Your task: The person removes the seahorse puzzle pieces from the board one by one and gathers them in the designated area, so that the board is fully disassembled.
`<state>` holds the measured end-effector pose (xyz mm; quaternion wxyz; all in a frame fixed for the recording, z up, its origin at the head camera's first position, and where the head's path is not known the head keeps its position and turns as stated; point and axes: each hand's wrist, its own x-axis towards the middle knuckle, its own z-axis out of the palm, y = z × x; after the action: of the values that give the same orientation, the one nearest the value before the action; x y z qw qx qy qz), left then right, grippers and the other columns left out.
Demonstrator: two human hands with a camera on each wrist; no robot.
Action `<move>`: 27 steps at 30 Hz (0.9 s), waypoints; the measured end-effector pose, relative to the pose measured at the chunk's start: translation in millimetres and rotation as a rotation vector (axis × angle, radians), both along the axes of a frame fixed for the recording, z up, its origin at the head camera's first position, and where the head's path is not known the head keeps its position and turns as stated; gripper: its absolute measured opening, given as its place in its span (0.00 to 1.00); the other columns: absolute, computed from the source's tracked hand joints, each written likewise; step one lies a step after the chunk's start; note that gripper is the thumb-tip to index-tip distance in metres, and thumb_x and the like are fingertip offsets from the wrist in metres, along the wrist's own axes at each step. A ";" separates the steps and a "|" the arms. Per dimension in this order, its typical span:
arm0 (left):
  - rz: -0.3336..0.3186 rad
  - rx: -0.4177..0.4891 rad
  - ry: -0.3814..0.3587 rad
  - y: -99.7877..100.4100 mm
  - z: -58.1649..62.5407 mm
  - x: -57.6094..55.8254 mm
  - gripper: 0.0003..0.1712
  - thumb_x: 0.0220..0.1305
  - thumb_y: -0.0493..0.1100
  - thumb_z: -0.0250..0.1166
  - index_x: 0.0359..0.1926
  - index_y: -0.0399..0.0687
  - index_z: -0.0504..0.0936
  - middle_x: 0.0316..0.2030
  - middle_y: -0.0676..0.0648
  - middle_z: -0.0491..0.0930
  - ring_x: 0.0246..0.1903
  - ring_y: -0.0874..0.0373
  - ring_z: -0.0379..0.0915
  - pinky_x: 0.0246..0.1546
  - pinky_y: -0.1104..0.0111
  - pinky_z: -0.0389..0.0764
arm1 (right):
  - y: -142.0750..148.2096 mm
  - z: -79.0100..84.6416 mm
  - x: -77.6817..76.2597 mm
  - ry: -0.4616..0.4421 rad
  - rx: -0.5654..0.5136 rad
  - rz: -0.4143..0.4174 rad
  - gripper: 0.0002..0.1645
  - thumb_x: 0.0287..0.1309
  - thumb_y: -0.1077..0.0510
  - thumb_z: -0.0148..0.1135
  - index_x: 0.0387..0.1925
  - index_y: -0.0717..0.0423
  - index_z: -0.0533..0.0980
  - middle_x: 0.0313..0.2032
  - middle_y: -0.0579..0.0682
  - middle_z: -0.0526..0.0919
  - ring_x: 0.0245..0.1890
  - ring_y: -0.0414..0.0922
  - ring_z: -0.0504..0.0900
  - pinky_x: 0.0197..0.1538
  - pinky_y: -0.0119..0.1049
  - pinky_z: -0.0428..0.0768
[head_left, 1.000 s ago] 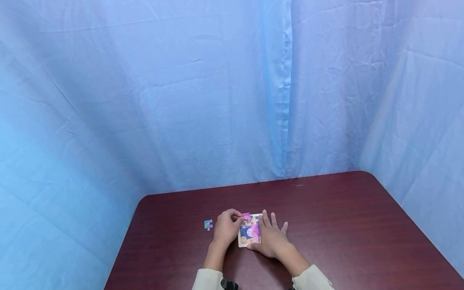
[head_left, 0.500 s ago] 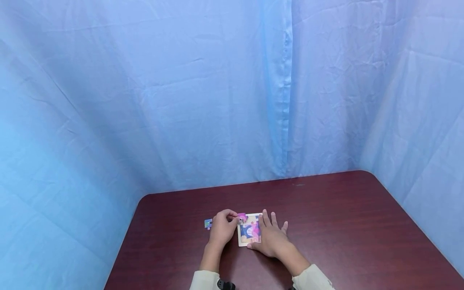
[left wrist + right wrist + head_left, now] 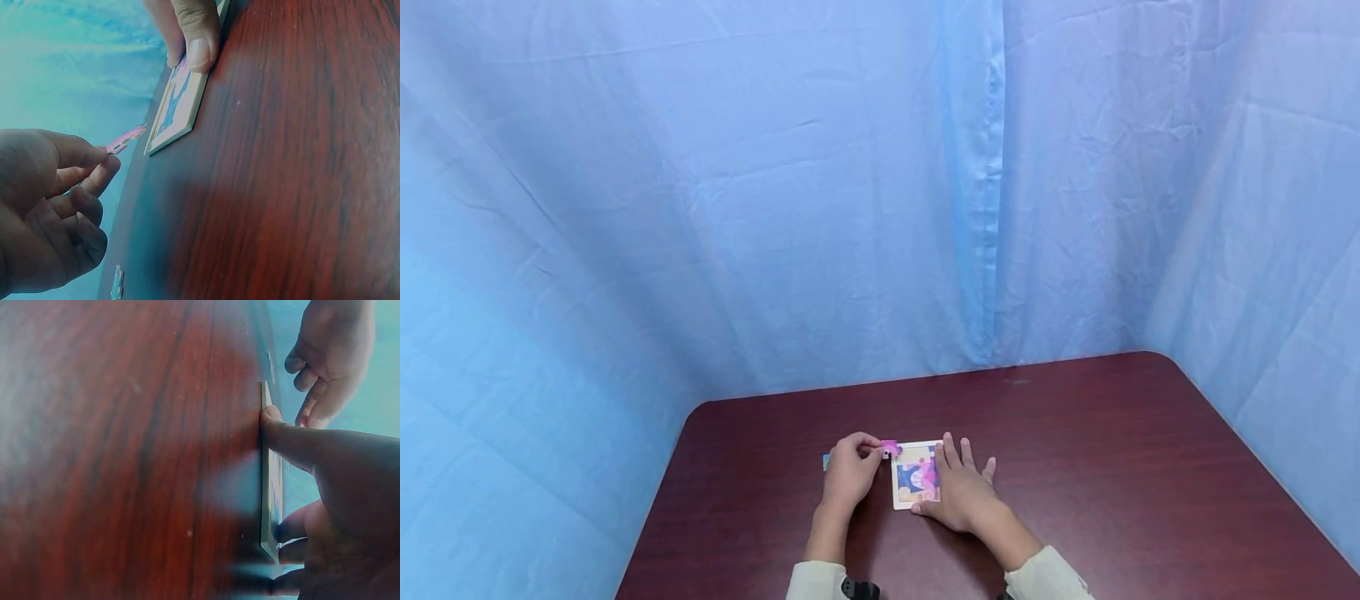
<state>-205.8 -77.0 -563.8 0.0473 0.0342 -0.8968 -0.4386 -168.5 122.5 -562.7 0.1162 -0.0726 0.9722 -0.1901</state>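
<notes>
My left hand (image 3: 852,471) pinches a pink puzzle piece (image 3: 890,449) between thumb and fingers, at the upper left corner of a framed puzzle tray (image 3: 894,493). In the left wrist view the pink piece (image 3: 127,139) is raised off the table and slightly tilted. Several pieces of a pink and blue picture lie inside the tray, and bare backing shows along its top. My right hand (image 3: 964,492) lies over the tray's right side, fingers spread, its thumb on the near rim. In the right wrist view that thumb (image 3: 281,428) presses the pale edge.
A blue-green puzzle piece (image 3: 826,461) lies on the table left of my left hand, mostly hidden behind it. The dark red wooden table (image 3: 1075,467) has rounded far corners. Light blue curtains (image 3: 850,208) hang behind and on both sides.
My left hand has moved left with the pink piece, from over the tray's upper left part to just beyond its corner, now covering more of the loose piece. My right hand has stayed put.
</notes>
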 end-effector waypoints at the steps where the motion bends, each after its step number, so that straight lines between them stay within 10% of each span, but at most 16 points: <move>1: 0.006 -0.002 0.001 -1.2 -0.1 -0.3 0.03 0.66 0.41 0.71 0.38 0.48 0.89 0.32 0.51 0.87 0.31 0.62 0.77 0.37 0.64 0.79 | 0.1 0.2 -0.1 -0.001 -0.001 -0.001 0.67 0.56 0.29 0.73 0.80 0.65 0.57 0.84 0.65 0.50 0.83 0.69 0.48 0.72 0.84 0.46; 27: 0.129 -0.062 -0.031 -30.6 -1.1 1.9 0.02 0.65 0.43 0.72 0.36 0.51 0.90 0.31 0.53 0.88 0.30 0.61 0.78 0.35 0.63 0.77 | 0.7 -3.4 -0.8 0.007 -0.012 -0.005 0.67 0.55 0.29 0.74 0.81 0.64 0.57 0.84 0.65 0.49 0.84 0.69 0.47 0.72 0.84 0.45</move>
<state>-203.9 -107.6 -564.9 0.0624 0.0972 -0.9064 -0.4062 -169.2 123.2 -566.2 0.1117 -0.0714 0.9716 -0.1959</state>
